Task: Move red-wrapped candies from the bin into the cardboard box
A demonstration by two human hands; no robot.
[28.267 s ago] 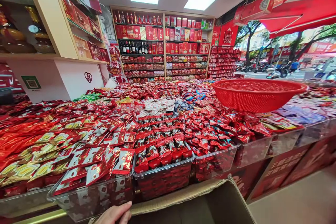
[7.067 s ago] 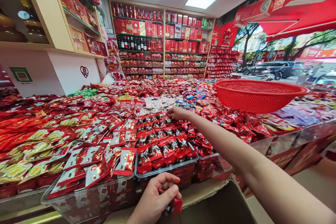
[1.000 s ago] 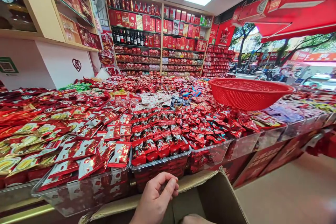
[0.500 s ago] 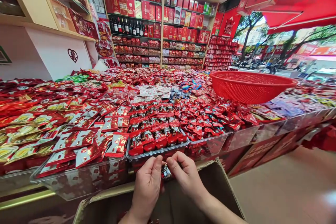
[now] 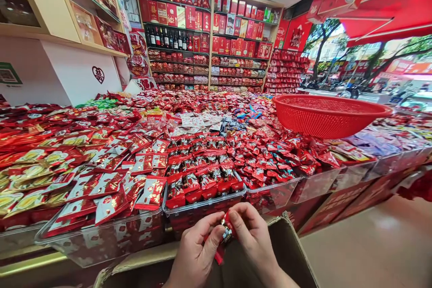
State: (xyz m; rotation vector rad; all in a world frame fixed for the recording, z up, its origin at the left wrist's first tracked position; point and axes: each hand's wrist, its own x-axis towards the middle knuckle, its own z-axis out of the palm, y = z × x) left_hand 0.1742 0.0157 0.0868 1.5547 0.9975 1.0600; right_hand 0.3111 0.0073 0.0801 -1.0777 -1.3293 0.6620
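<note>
A small red-and-black wrapped candy (image 5: 227,228) is held between my two hands, above an open cardboard box (image 5: 148,256). My left hand (image 5: 200,246) grips its left side between thumb and fingers. The fingers of my right hand (image 5: 250,234) pinch its upper right end. One red end of the wrapper hangs down below my left thumb. Just beyond my hands, a clear plastic tray (image 5: 205,204) holds rows of similar red-and-black candies (image 5: 199,175). The inside of the box is dark and mostly hidden by my hands and forearms.
Heaps of wrapped sweets (image 5: 111,184) cover the long counter to both sides. A red plastic basket (image 5: 330,114) rests on the sweets at right. Behind stand shelves (image 5: 211,31) of bottles and red boxes. Tiled floor (image 5: 357,247) lies at lower right.
My hands have moved slightly right and down, with the candy turned so that more of its wrapper shows. The view has shifted a little.
</note>
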